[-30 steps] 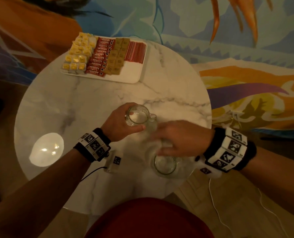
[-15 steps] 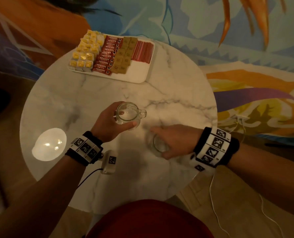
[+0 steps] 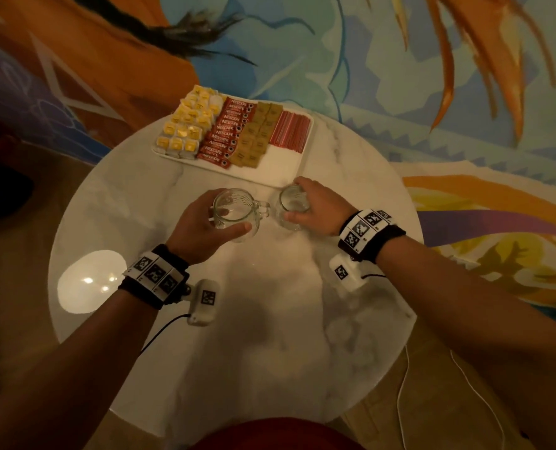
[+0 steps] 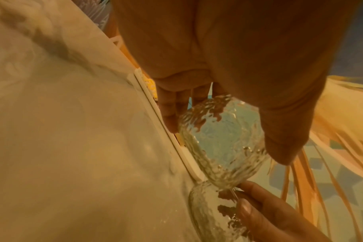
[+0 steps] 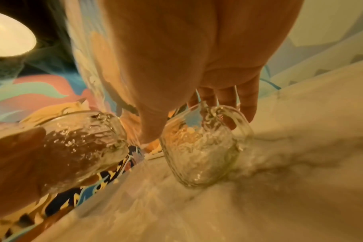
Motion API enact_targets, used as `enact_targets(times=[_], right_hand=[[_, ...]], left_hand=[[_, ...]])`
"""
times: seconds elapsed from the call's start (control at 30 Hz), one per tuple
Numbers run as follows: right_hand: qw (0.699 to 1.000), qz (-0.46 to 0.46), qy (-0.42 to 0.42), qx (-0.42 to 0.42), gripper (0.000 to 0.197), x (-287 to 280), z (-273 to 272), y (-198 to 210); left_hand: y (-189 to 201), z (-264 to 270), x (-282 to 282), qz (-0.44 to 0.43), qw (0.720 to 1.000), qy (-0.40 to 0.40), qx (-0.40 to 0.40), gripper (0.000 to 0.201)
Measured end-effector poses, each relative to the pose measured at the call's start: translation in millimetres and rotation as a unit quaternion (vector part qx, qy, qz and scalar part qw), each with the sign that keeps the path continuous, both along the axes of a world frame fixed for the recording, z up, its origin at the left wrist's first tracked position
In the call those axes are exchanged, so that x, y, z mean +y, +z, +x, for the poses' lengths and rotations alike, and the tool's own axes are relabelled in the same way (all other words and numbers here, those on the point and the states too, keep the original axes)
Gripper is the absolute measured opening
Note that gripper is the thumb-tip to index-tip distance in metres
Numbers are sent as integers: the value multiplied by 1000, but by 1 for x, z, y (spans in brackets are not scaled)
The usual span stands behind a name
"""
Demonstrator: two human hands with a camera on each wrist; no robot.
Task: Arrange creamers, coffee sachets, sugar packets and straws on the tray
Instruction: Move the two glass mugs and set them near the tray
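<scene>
1. Forearms enter from the bottom corners of the head view, each with a black wristband carrying square printed markers and a small white camera unit below the wrist.
2. The round marble table (image 3: pixel 205 352) fills the centre of the frame; a bright lamp reflection sits on its lower left part.
3. The left hand (image 3: pixel 198 227) grips a clear textured glass mug (image 3: pixel 234 211) near the middle of the frame, fingers and thumb wrapped round its body, the handle pointing right.
4. The right hand (image 3: pixel 319 207) grips a second glass mug (image 3: pixel 291 206) just right of the first, fingers curled over its far side and thumb on the near side.
5. The two mugs stand close together; in the left wrist view they look touching, though I cannot tell for sure.
6. In the right wrist view the second mug's base rests on the marble, while the first mug appears tilted and lifted.
7. The white tray (image 3: pixel 280 170) lies just beyond the mugs, in the upper middle of the frame.
8. On it, from left to right: yellow creamers (image 3: pixel 185 125), red coffee sachets (image 3: pixel 228 131), brown sugar packets (image 3: pixel 257 134) and red straws (image 3: pixel 289 128), in neat rows.
9. A painted wall in blue and orange fills the top of the frame.
</scene>
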State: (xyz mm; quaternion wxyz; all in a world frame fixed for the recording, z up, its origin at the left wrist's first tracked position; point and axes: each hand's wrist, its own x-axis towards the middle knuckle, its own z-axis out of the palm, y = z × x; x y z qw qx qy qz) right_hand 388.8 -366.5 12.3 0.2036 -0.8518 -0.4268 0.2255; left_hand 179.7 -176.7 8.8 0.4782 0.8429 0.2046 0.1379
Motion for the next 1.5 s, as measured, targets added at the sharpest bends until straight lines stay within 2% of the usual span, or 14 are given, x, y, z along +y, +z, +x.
enact_targets(times=[0.07,0.13,0.27,0.4,0.5,0.63,0.77,0.83,0.93,1.07,1.3,1.43,1.5], right_hand=[[1000,17,-16,5,82,4,3,0],[998,52,-35,-2,66,5,5,4],[983,168,-76,13,35,3,7,23],[969,231,-72,57,25,6,9,46],[965,249,-76,31,23,8,21,51],[962,240,-130,3,19,5,54,48],[958,226,-178,-14,15,2,87,39],[960,200,-193,-28,14,2,100,31],[963,159,-214,-27,14,3,115,10],[962,126,-242,3,13,0,123,-13],[966,106,-234,40,15,-10,125,-40],[969,107,-219,34,16,-11,122,-34],[969,118,-217,29,14,-14,121,-29]], left_hand=[[2,7,5,4,1000,-2,0,62],[7,15,10,5,1000,-4,-5,61],[23,40,16,5,999,-24,-27,58],[39,77,16,17,996,-79,-46,57],[44,111,14,20,990,-130,-59,56],[51,160,15,42,981,-189,-21,64],[49,206,25,66,971,-223,49,92],[45,225,27,93,965,-231,83,98],[35,248,26,137,954,-235,129,96],[21,264,16,161,941,-239,177,83],[3,270,18,166,932,-266,184,82],[3,268,20,149,932,-275,185,75],[3,266,23,129,935,-274,183,80]])
